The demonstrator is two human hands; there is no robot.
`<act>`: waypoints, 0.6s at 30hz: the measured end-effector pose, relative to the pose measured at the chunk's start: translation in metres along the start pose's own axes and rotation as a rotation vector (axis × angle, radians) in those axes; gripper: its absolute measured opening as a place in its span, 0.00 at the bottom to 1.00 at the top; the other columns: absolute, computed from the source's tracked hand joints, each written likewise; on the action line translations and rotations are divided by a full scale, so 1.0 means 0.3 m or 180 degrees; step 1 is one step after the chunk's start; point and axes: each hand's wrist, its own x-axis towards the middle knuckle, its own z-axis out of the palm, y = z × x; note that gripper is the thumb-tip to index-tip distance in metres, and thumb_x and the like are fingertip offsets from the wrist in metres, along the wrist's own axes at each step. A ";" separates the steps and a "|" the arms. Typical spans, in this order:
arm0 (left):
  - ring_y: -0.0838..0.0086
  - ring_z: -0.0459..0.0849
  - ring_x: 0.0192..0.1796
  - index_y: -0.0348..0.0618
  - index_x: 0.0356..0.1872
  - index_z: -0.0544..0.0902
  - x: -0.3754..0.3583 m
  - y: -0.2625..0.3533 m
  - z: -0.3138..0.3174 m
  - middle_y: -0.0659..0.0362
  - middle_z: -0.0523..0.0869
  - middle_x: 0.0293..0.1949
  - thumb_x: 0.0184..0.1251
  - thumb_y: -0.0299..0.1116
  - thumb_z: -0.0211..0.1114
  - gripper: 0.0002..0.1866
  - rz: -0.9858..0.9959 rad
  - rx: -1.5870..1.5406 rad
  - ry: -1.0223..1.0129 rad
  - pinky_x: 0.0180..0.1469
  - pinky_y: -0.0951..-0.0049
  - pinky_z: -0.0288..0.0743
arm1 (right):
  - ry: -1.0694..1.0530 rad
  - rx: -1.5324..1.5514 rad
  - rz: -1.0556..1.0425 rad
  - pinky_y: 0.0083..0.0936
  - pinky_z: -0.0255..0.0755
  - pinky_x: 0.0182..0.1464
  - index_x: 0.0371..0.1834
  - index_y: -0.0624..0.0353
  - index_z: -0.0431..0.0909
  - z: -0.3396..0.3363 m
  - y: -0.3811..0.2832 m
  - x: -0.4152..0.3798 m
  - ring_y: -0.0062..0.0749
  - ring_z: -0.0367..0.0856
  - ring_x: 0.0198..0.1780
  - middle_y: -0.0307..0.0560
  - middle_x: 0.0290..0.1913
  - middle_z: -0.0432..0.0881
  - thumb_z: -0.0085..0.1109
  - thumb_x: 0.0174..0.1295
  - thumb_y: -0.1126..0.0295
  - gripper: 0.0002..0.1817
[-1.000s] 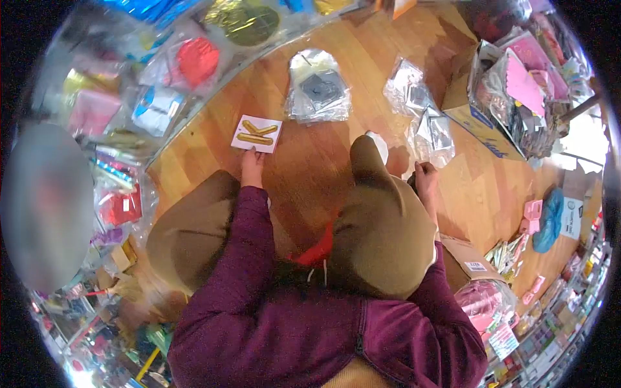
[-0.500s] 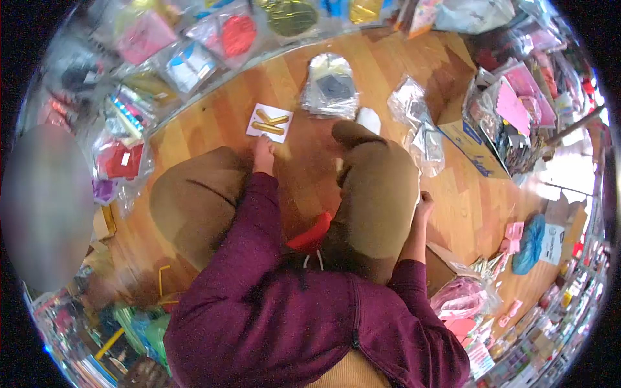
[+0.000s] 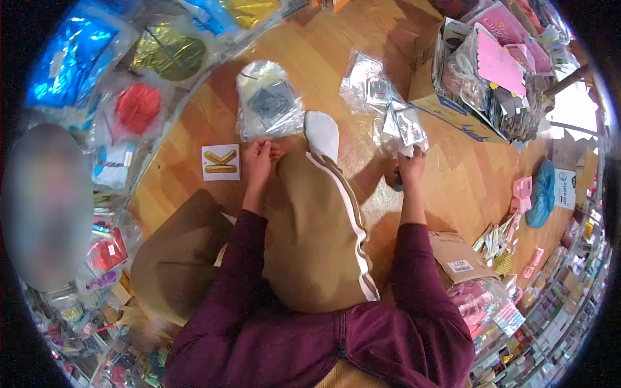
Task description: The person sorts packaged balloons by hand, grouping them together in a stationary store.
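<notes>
My left hand (image 3: 259, 161) is at the near edge of a stack of clear plastic packets (image 3: 270, 107) with silver and dark contents. Its fingers are curled together; whatever they hold, if anything, cannot be made out. Left of that hand lies a white card (image 3: 220, 173) bearing a gold letter K. Over on the right, my right hand (image 3: 412, 169) has its fingers closed on the near end of a silver foil packet (image 3: 405, 123). More silver packets (image 3: 369, 81) in clear plastic lie just beyond it on the wooden floor.
An open cardboard box (image 3: 446, 107) full of packaged goods stands at the upper right. Foil packs, among them a red one (image 3: 138, 108), line the left. A brown carton (image 3: 456, 257) sits beside my right arm, with a blue bag (image 3: 539, 194) farther right. Another person is at the left edge.
My left hand has left the K card and moved to the plastic packet stack. My right hand has come forward from beside my leg to the silver packets. The view has shifted.
</notes>
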 end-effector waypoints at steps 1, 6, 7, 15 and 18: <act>0.76 0.79 0.26 0.38 0.38 0.73 0.004 0.011 0.023 0.57 0.81 0.28 0.67 0.27 0.50 0.05 -0.0041 -0.0007 0.0004 0.28 0.79 0.73 | -0.0071 -0.0404 0.0001 0.35 0.72 0.44 0.52 0.63 0.68 0.006 -0.036 0.025 0.47 0.78 0.43 0.61 0.51 0.71 0.65 0.45 0.60 0.31; 0.77 0.80 0.32 0.37 0.38 0.75 0.021 0.072 0.127 0.58 0.81 0.29 0.67 0.29 0.50 0.07 0.0050 0.0301 -0.0325 0.37 0.78 0.74 | -0.0206 -0.0856 0.0089 0.42 0.70 0.49 0.58 0.60 0.60 0.034 -0.138 0.113 0.55 0.73 0.51 0.65 0.54 0.66 0.61 0.47 0.56 0.36; 0.77 0.80 0.32 0.37 0.38 0.75 0.030 0.075 0.142 0.58 0.81 0.29 0.67 0.29 0.50 0.07 0.0034 0.0289 -0.0321 0.37 0.78 0.74 | -0.0598 -0.1093 0.0142 0.42 0.70 0.50 0.58 0.60 0.60 0.038 -0.139 0.136 0.56 0.73 0.51 0.65 0.55 0.65 0.60 0.48 0.55 0.35; 0.79 0.77 0.36 0.35 0.39 0.76 0.073 0.084 0.226 0.59 0.80 0.32 0.64 0.28 0.53 0.08 0.0523 0.0795 -0.1278 0.42 0.78 0.70 | -0.0495 -0.0836 -0.0033 0.36 0.73 0.39 0.31 0.63 0.77 0.021 -0.086 0.158 0.47 0.81 0.35 0.52 0.25 0.79 0.57 0.50 0.65 0.11; 0.79 0.77 0.36 0.36 0.39 0.76 0.064 0.088 0.263 0.60 0.80 0.31 0.63 0.27 0.54 0.07 0.0679 0.0932 -0.1346 0.42 0.78 0.70 | -0.0887 0.0896 0.0129 0.29 0.72 0.30 0.30 0.65 0.76 0.005 -0.065 0.159 0.36 0.78 0.27 0.48 0.26 0.80 0.55 0.54 0.67 0.10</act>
